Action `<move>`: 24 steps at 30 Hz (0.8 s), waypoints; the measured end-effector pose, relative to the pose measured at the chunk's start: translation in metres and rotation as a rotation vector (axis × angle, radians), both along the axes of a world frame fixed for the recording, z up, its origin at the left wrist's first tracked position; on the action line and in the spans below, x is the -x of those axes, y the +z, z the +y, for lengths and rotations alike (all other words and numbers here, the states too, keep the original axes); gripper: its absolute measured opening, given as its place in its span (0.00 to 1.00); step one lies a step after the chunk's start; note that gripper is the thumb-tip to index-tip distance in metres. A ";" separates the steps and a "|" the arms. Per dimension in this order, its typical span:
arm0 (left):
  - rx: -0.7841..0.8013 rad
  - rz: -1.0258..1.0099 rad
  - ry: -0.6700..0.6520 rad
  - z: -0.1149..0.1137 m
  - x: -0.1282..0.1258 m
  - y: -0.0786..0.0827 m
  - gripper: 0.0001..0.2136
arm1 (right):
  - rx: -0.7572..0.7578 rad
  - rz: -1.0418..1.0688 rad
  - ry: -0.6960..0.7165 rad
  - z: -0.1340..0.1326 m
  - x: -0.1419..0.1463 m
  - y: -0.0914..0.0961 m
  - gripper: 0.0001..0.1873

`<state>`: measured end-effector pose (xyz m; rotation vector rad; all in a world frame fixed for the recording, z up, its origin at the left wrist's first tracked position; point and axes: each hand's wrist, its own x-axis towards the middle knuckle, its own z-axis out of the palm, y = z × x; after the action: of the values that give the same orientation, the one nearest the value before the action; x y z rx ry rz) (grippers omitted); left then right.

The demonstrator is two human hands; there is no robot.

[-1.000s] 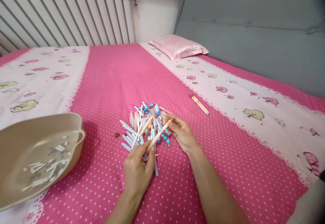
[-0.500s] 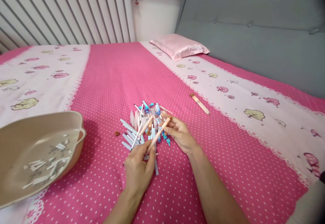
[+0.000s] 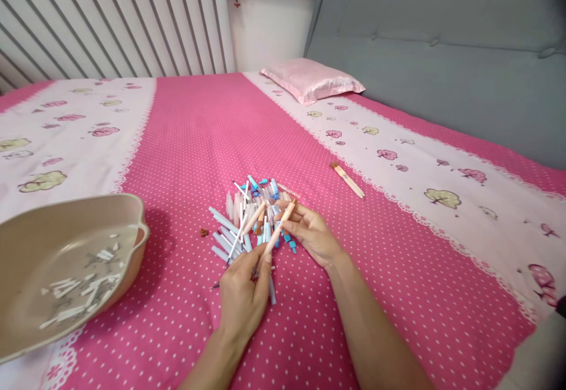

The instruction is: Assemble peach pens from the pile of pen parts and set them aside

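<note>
A peach-coloured pen (image 3: 277, 232) with an orange-brown end is held between both hands, slanting up to the right. My left hand (image 3: 244, 278) pinches its lower end. Around its upper part, just below the brown end, the fingers of my right hand (image 3: 315, 232) are closed. Under and beyond the hands lies a loose heap of pen parts (image 3: 227, 222): pale blue and pinkish barrels, white refill tubes and blue pieces. A dark thin tip pokes out left of my left hand; what it belongs to is hidden.
On the left stands a beige basin (image 3: 26, 230) with white and grey bits inside. Two peach pens (image 3: 348, 181) lie together to the right of the heap. A small brown piece (image 3: 204, 232) rests left of it. Farther back are a pink pillow (image 3: 312, 80) and a grey headboard (image 3: 424, 42).
The peach pen has tilted a little more upright, its brown end shifting slightly left and up. Both hands keep their grip. The heap looks the same.
</note>
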<state>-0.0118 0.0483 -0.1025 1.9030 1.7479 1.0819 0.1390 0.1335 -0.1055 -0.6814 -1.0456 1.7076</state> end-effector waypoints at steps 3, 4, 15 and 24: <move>0.002 0.008 0.000 0.000 -0.001 0.000 0.14 | -0.009 -0.002 -0.005 0.000 0.000 0.000 0.20; 0.004 0.009 0.001 0.000 -0.001 0.000 0.14 | -0.009 -0.001 -0.006 0.000 0.000 0.000 0.20; 0.030 -0.036 -0.001 -0.001 -0.001 0.001 0.15 | -0.019 0.031 0.033 0.000 0.000 -0.002 0.23; 0.033 -0.058 -0.003 -0.001 -0.002 0.002 0.15 | -0.044 0.023 0.070 -0.001 -0.001 -0.002 0.22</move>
<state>-0.0097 0.0475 -0.1004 1.8352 1.7208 1.0891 0.1404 0.1322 -0.1074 -0.6025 -1.0990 1.7430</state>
